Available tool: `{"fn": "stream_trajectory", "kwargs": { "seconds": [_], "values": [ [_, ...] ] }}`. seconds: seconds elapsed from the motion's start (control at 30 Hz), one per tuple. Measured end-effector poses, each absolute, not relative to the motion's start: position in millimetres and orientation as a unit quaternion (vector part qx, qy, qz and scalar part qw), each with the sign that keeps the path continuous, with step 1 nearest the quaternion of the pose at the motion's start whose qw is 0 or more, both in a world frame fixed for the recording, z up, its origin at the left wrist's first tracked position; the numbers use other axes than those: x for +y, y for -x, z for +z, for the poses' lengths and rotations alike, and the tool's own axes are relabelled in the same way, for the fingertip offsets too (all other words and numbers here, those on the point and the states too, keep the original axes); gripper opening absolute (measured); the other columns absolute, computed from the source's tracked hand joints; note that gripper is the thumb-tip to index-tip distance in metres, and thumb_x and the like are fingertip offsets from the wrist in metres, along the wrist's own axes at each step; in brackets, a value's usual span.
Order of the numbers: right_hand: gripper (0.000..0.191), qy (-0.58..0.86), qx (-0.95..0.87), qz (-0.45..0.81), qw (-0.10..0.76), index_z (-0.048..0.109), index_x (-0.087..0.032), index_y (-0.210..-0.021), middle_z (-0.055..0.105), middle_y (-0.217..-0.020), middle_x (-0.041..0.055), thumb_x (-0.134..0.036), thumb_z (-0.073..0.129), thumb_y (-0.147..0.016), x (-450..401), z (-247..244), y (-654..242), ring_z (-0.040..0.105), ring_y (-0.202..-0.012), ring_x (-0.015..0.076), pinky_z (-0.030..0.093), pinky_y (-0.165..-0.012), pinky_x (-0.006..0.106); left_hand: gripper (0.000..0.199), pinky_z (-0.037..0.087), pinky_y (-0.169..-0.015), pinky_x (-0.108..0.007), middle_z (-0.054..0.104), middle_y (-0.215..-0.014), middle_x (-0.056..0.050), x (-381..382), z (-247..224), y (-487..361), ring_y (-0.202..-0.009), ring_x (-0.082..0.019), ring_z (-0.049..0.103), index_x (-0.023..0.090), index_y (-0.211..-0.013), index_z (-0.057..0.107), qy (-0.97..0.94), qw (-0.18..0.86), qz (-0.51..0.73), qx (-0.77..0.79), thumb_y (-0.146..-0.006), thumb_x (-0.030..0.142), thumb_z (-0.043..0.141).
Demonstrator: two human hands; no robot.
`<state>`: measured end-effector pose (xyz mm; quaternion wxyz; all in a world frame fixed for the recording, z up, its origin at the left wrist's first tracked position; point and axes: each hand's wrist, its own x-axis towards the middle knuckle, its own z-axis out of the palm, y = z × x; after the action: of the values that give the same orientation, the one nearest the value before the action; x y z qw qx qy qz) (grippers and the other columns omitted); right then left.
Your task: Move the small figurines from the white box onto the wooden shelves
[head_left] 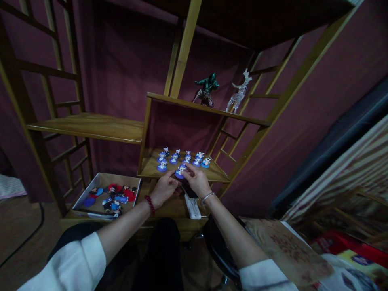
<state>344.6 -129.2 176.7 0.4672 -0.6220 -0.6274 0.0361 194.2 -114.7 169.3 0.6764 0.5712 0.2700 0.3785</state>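
Between my hands is a small purple-haired figurine (pixel 181 170) on a round purple base, at the front edge of the low wooden shelf (pixel 151 170). My right hand (pixel 196 180) pinches it from the right side. My left hand (pixel 165 188) is closed, its fingertips at the left of the base; whether they grip it I cannot tell. Behind stand several similar figurines (pixel 173 158) in rows, mostly on purple bases. At the right end of the rows is a figurine on a blue base (pixel 205 162).
An open box (pixel 137 190) of loose red, blue and black figurines stands at the lower left. A white object (pixel 193 209) and a dark phone-like thing lie below my right hand. Above, a green-and-brown figure (pixel 207 89) and a clear deer (pixel 239 93) stand on the upper shelf.
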Motion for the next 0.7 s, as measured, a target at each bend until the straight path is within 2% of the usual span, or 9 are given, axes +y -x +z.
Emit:
{"fn": "stream_trajectory", "kwargs": {
  "seconds": [0.23,0.53,0.7],
  "values": [
    [0.032,0.631,-0.629,0.02,0.454,0.06,-0.019,-0.104,0.063,-0.084,0.0039,-0.024,0.057,-0.072,-110,183,-353,0.058,-0.068,0.0126,0.05,-0.069,0.027,0.058,0.046,-0.048,-0.02,0.062,-0.076,-0.003,-110,172,-208,-0.053,-0.009,0.058,0.012,-0.13,0.028,-0.588,0.66,0.367,0.289,-0.073,0.004,0.042],
    [0.031,0.632,-0.628,0.023,0.454,0.06,-0.02,-0.102,0.064,-0.087,0.0036,-0.023,0.057,-0.071,-87,170,-358,0.059,-0.069,0.0134,0.05,-0.07,0.029,0.067,0.046,-0.048,-0.019,0.061,-0.069,-0.001,-105,167,-214,-0.053,-0.009,0.059,0.014,-0.135,0.013,-0.567,0.687,0.351,0.286,-0.075,0.006,0.041],
    [0.032,0.634,-0.626,0.034,0.453,0.06,-0.021,-0.102,0.065,-0.087,0.0027,-0.023,0.058,-0.07,-79,165,-362,0.059,-0.07,0.013,0.051,-0.071,0.028,0.069,0.047,-0.049,-0.019,0.061,-0.064,0.0,-101,163,-214,-0.051,-0.009,0.059,0.013,-0.136,0.012,-0.555,0.701,0.348,0.283,-0.073,0.003,0.04]
  ]
}}
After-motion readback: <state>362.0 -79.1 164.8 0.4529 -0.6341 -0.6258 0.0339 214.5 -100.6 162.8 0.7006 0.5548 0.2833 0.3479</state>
